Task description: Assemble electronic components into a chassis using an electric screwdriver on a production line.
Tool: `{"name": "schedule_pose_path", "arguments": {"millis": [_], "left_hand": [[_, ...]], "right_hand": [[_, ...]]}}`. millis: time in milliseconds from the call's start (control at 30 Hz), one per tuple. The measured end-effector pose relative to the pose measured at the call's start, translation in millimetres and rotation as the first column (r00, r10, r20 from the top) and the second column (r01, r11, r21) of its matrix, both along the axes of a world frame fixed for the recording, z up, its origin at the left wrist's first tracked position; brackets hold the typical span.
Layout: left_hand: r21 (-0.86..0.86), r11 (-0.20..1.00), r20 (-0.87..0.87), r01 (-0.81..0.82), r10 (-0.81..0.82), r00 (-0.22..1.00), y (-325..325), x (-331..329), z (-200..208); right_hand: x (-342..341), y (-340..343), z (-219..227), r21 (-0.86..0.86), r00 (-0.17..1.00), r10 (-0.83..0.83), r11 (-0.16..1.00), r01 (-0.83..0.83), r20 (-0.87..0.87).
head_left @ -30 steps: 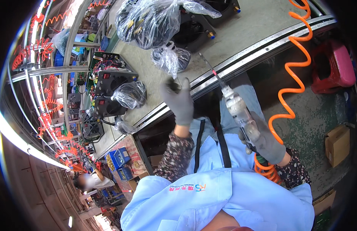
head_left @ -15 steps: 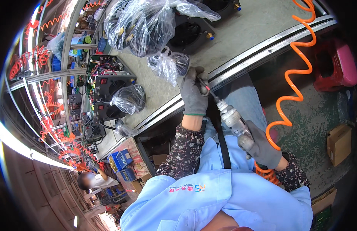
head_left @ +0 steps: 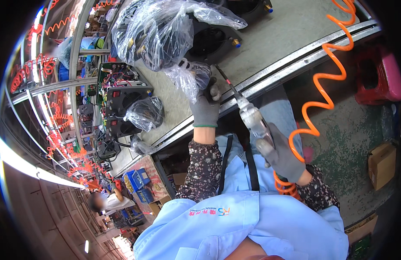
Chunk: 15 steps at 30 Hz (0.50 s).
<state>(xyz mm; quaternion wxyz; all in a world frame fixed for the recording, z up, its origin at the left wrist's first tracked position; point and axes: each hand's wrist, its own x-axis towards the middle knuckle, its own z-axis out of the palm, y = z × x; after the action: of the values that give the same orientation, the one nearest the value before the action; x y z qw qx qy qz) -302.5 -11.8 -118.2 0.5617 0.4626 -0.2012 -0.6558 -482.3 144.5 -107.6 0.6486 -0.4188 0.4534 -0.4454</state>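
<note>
- Screwdriver (head_left: 254, 119), the long powered kind, sits a bit right of centre in the frame. Its long axis slants from the right hand (head_left: 278, 151) toward the upper left, thin bit leading.
- Right hand is the one that's got it: gloved fingers wrapped around the body, grip clamped on.
- Key bit of geometry imo: the bit tip (head_left: 217, 66) is just to the right of the small clear bag (head_left: 189, 80) and near the lower edge of the black fan unit (head_left: 211, 41), upper middle of the frame. Left hand (head_left: 206, 106) is way closer to that tip than the right hand is, just below and left of it.
- Left hand's fingers are curled up by the small bag, with loose plastic lying across part of the glove. Can't tell if they're pinching anything; fingertips are dark and half lost against the bag.
- Can't judge whether the tip touches the workbench (head_left: 270, 41) or hangs above it.
- Big clear bag (head_left: 155, 37) hides the left part of that fan unit, and a second fan unit (head_left: 248, 5) gets chopped off by the top edge.
- Orange coiled hose (head_left: 321, 106) runs down the right side to the right hand; where it joins the tool, if it does, is hidden.
</note>
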Motion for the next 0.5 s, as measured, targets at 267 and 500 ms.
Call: {"name": "schedule_pose_path", "arguments": {"millis": [267, 500], "left_hand": [[-0.018, 0.998, -0.064, -0.067, 0.065, 0.996, -2, 3, -6], [-0.011, 0.997, -0.084, -0.079, 0.078, 0.993, -4, 6, -8]], "right_hand": [[11, -18, 1, 0.047, 0.999, 0.040, 0.998, -0.042, 0.031], [18, -22, 0, -0.012, 0.999, -0.020, 1.000, 0.021, 0.042]]}}
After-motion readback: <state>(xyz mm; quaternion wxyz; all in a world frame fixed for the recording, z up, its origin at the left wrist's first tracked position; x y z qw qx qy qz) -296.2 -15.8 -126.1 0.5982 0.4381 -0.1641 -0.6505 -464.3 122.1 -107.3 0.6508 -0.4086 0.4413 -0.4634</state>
